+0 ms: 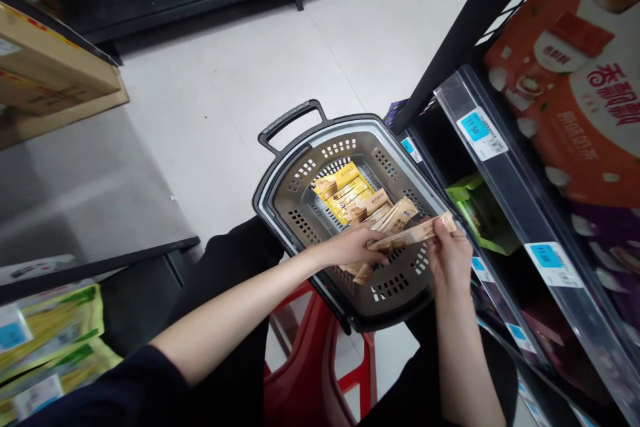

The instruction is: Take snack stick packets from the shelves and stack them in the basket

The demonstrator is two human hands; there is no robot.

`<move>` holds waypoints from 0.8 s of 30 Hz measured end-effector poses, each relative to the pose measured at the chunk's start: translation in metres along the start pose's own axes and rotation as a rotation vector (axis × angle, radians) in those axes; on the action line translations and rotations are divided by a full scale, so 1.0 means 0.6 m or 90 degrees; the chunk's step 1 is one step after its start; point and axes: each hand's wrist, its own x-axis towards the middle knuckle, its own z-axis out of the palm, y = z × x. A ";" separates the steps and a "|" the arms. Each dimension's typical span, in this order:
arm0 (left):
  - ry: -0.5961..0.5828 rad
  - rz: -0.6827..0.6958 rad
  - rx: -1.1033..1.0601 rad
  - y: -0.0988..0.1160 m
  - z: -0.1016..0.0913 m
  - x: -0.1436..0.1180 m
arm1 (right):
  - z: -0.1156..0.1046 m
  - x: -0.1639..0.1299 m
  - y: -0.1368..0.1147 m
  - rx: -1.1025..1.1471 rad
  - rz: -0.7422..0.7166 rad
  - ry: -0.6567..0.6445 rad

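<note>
A long tan stick sachet [413, 235] is held level over a grey-and-black shopping basket [320, 135]. My right hand [451, 250] pinches its right end between thumb and fingers. At the other end, the fingers of my left hand [353, 245] are closed on the sachet, their tips partly hidden. Beneath and beside my left hand lie more tan sachets [400, 212] in a loose heap inside the basket. Yellow sachets [345, 187] lie side by side toward the basket's far end, printed with a drink picture.
A red plastic stool [305, 363] stands under the basket, between my dark-clothed legs. To the right rises a shelf with price tags [481, 132] and a large orange box [550, 80]. A cardboard carton [55, 80] and yellow-green packets [55, 333] are on the left.
</note>
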 end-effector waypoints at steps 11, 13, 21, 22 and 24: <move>-0.104 -0.013 -0.248 -0.020 0.017 0.002 | -0.006 0.010 -0.021 0.199 -0.053 -0.063; -0.115 -0.017 -0.274 -0.018 0.020 0.004 | -0.002 0.005 -0.024 0.234 -0.022 -0.113; -0.143 -0.018 -0.282 -0.009 0.021 0.001 | 0.008 -0.010 -0.024 0.132 -0.026 -0.127; -0.124 -0.015 -0.279 -0.008 0.019 0.002 | 0.009 -0.010 -0.022 0.099 -0.017 -0.129; -0.060 -0.005 -0.270 -0.007 0.012 0.005 | 0.012 -0.014 -0.014 0.008 0.031 -0.160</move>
